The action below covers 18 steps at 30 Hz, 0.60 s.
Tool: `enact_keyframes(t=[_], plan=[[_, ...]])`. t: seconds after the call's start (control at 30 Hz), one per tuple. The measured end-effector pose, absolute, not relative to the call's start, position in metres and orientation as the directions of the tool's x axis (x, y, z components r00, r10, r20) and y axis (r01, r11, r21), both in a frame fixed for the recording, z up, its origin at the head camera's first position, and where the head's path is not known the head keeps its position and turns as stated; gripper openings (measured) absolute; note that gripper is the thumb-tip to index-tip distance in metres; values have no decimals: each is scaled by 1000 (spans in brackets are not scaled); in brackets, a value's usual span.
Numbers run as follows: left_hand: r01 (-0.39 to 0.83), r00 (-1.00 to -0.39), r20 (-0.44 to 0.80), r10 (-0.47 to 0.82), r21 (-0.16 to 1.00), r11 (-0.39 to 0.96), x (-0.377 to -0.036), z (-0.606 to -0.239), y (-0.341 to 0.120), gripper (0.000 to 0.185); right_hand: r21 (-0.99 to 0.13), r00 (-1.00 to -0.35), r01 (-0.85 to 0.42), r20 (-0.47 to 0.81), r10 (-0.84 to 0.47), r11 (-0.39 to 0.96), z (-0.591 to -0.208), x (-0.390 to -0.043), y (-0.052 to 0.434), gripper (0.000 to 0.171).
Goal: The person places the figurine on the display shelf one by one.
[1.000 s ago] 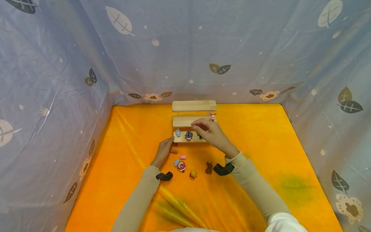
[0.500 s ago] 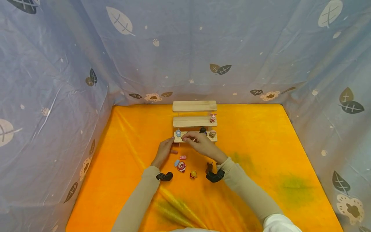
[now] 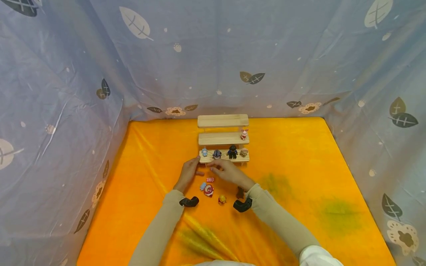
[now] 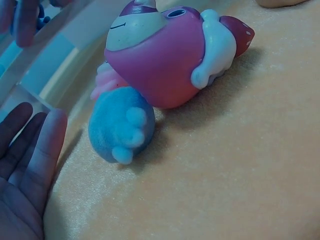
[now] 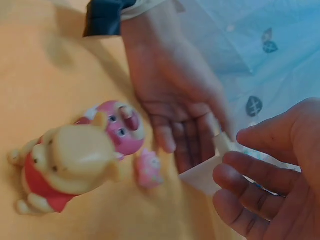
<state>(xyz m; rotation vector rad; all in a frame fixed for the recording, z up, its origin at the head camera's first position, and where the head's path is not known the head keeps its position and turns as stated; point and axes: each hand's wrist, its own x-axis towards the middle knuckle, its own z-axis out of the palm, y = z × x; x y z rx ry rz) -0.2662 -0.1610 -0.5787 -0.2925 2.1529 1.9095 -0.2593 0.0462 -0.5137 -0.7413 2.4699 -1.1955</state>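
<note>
A small three-tier wooden shelf [image 3: 223, 120] stands on the orange cloth. Its bottom tier carries a blue figure [image 3: 204, 152], a dark blue one [image 3: 217, 153], a black one [image 3: 232, 151] and a brown one [image 3: 244, 152]. A pink-and-white figure [image 3: 244, 134] stands on the middle tier. My left hand [image 3: 189, 171] rests with straight fingers against the shelf's lower left corner. My right hand [image 3: 226, 171] hovers just in front of the bottom tier, fingers loosely bent and holding nothing. The right wrist view shows those fingers [image 5: 260, 195] beside the shelf corner [image 5: 205, 175].
Loose figures lie on the cloth near my wrists: a small pink one [image 3: 209, 180], a blue one [image 3: 202, 186], a round pink-red one [image 3: 208, 190], a yellow bear [image 3: 222, 200] and a dark brown one [image 3: 240, 192]. Leaf-patterned blue fabric [image 3: 66, 92] walls in the cloth on three sides.
My right hand has drawn back from the bottom tier toward me, uncovering the figures standing there. The left hand has stayed at the shelf corner.
</note>
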Motion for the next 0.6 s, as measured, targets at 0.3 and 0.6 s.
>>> enact_keyframes(t=[0.3,0.6], plan=[[-318,-947,-322,19,941,114,-265,-578,-161,62,-657,-778,-392,-137,-613,644,-531,-258,43,32],[-314,-948,-317,6,942,121,-265,-578,-161,58,-675,-731,-401,-171,-660,619,-538,-252,42,31]])
